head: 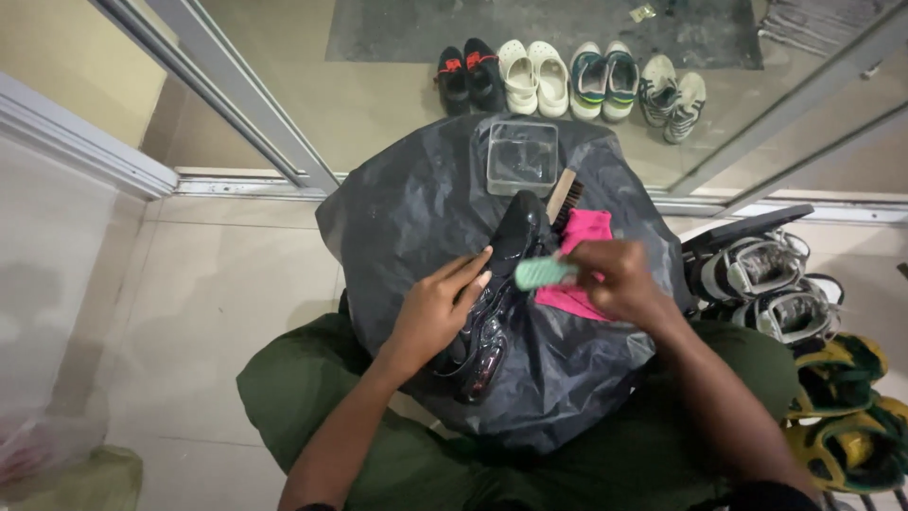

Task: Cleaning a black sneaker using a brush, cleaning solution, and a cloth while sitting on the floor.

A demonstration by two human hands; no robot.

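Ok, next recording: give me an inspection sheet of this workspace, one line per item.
Surface: black plastic sheet draped over the lap, wrinkled.
Job's things: black shoe lying on the sheet; small green brush.
Clutter: clear tub, wooden brush, pink cloth.
Hands: left hand rests on the shoe; right hand holds the green brush.
Cables: nothing seen.
Surroundings: tiled floor, row of shoes beyond the glass door, more shoes at right.
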